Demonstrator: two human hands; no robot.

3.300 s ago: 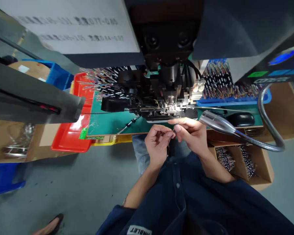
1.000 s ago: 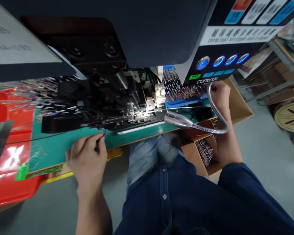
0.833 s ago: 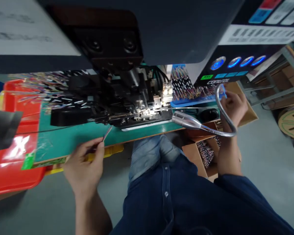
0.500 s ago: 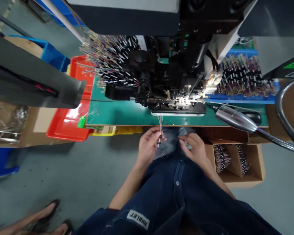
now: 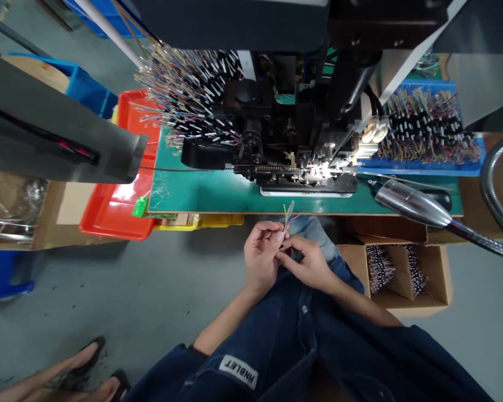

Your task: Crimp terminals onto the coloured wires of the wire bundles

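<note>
A small bundle of thin coloured wires [image 5: 289, 211] sticks up from the fingers of my left hand [image 5: 263, 254], which is closed on it. My right hand [image 5: 305, 261] is closed against the lower part of the bundle, its fingertips touching those of my left hand. The bundle's lower end is hidden by the fingers. Both hands are over my lap, just in front of the green table edge [image 5: 218, 195]. Beyond them stands a black machine [image 5: 305, 173] with a brightly lit working point.
Many wire bundles lie piled left of the machine [image 5: 197, 100] and in a blue tray [image 5: 419, 167] at right. A red tray [image 5: 117, 215] is at left. A metal lamp [image 5: 411, 201] lies at right, above a cardboard box [image 5: 438, 279]. Another person's feet show lower left.
My right hand has moved left to meet my left hand at the wire bundle. The left hand has shifted slightly right, and the bundle's dark lower part is now covered.
</note>
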